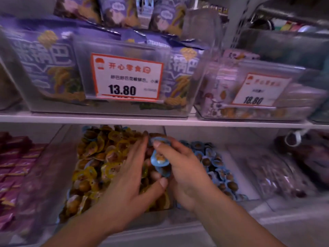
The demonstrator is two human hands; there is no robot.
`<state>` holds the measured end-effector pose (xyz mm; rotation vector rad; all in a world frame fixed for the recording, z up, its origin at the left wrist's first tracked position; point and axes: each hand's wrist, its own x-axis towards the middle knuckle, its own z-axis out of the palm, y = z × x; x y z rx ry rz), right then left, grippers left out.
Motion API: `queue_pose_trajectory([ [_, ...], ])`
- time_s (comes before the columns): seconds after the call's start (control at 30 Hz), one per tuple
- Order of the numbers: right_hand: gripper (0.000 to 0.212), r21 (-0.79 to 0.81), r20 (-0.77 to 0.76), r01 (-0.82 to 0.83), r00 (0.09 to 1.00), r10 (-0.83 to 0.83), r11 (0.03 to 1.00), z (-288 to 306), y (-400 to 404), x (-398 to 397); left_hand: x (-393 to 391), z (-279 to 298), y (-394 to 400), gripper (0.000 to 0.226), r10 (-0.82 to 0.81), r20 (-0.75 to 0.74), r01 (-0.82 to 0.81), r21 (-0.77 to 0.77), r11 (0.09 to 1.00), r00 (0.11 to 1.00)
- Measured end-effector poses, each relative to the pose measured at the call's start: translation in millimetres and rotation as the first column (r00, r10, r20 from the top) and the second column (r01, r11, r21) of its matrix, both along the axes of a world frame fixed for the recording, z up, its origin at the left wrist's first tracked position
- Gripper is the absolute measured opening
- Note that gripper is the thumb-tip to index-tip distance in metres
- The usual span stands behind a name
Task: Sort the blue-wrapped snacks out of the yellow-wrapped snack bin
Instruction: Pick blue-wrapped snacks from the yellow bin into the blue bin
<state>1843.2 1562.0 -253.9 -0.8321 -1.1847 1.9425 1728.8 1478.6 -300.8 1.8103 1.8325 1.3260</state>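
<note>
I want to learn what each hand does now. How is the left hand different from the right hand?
The left hand lies with fingers spread over the yellow-wrapped snacks, while the right hand is curled round blue-wrapped snacks. The left hand holds nothing that can be seen; the right hand holds several. Both are over the bin on the lower shelf, close to each other.

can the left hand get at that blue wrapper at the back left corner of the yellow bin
Probably yes. The left hand lies open on the yellow-wrapped snacks, holding nothing, and the blue wrapper sits exposed on top at the back, though the shelf above hangs low.
</note>
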Motion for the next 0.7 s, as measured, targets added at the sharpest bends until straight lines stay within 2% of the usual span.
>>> queue_pose_trajectory([
  [0.1, 0.013, 0.05, 0.03, 0.098, 0.995, -0.1, 0.994, 5, 36, 27, -6, -3, 3, 0.067, 0.002, -0.072, 0.0, 0.026, 1.0, 0.997],
  [0.23, 0.014, 0.148, 0.252, 0.235, 0.93, -0.266, 0.961, -13, 90, 47, -22, -2, 6, 0.036, 0.119, -0.095, -0.115, 0.043, 0.992, 0.988],
  [0.3, 0.014, 0.073, 0.323, 0.241, 0.912, -0.252, 0.968, -25, 107, 40, -31, -2, 4, 0.029, 0.155, -0.09, -0.152, 0.04, 0.988, 0.984],
  [0.37, 0.015, -0.06, 0.268, 0.204, 0.946, -0.181, 0.977, -32, 120, 26, -41, -2, -1, 0.027, 0.198, -0.114, -0.195, 0.037, 0.98, 0.973],
  [0.4, 0.017, -0.076, 0.254, 0.19, 0.953, -0.165, 0.979, -34, 124, 19, -45, -1, -4, 0.028, 0.221, -0.135, -0.219, 0.03, 0.975, 0.966],
  [0.47, 0.022, 0.028, 0.343, 0.155, 0.927, -0.155, 0.988, -35, 129, 9, -54, 1, -13, 0.029, 0.25, -0.184, -0.251, 0.016, 0.968, 0.951],
  [0.53, 0.026, 0.226, 0.503, 0.119, 0.836, -0.221, 0.967, -32, 126, 5, -63, 7, -23, 0.032, 0.263, -0.269, -0.267, 0.02, 0.963, 0.927],
  [0.57, 0.026, 0.305, 0.524, 0.123, 0.807, -0.274, 0.944, -30, 123, 5, -68, 10, -28, 0.034, 0.266, -0.325, -0.269, 0.036, 0.962, 0.907],
  [0.63, 0.018, 0.416, 0.469, 0.142, 0.813, -0.345, 0.898, -22, 110, 3, -79, 15, -38, 0.034, 0.288, -0.449, -0.281, 0.083, 0.956, 0.846],
  [0.7, 0.013, 0.574, 0.404, 0.112, 0.823, -0.399, 0.811, -12, 91, -6, -91, 17, -49, 0.036, 0.329, -0.534, -0.332, 0.093, 0.939, 0.779],
])
